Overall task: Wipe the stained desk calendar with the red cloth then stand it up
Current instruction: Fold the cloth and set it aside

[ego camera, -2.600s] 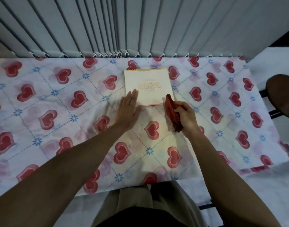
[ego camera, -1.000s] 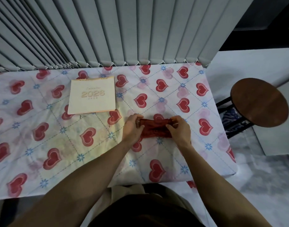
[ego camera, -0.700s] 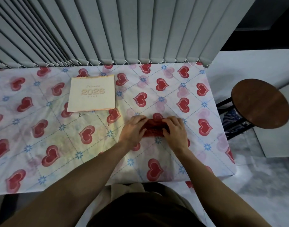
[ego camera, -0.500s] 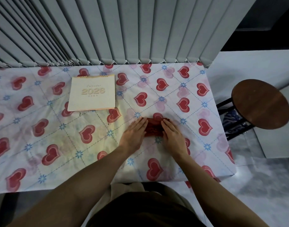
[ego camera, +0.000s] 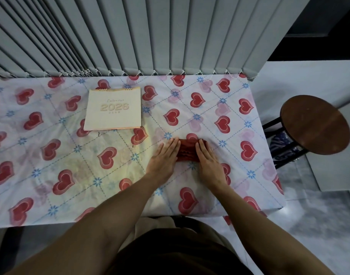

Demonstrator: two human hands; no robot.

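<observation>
The red cloth [ego camera: 188, 150] lies folded into a small pad on the counter [ego camera: 51, 155], toward its right end and about midway between the near and far edges. Both hands rest on it with open, flat palms: the left hand [ego camera: 164, 157] covers its left end and the right hand [ego camera: 209, 160] its right end, so only the middle strip of red shows between them. The fingers [ego camera: 171, 145] of both hands are stretched out straight and grasp nothing; they press down rather than pinch. This flat pressing suits creasing or smoothing the fold, and the cloth appears to be parked out of the way of the remaining work.

The desk calendar [ego camera: 113, 109] lies flat on its back near the far edge of the counter, left of centre, well apart from the hands and the cloth. Its cream cover faces up with its printed year readable and the spiral binding along its far side. No stain can be made out on the cover from this view, so the wiping looks finished, though that is a judgement. It is not yet stood up, and both hands would need to leave the cloth and reach far-left to open its base.

A round wooden stool [ego camera: 315, 125] stands off the right end of the counter, and vertical blinds [ego camera: 150, 32] hang along the far edge.
</observation>
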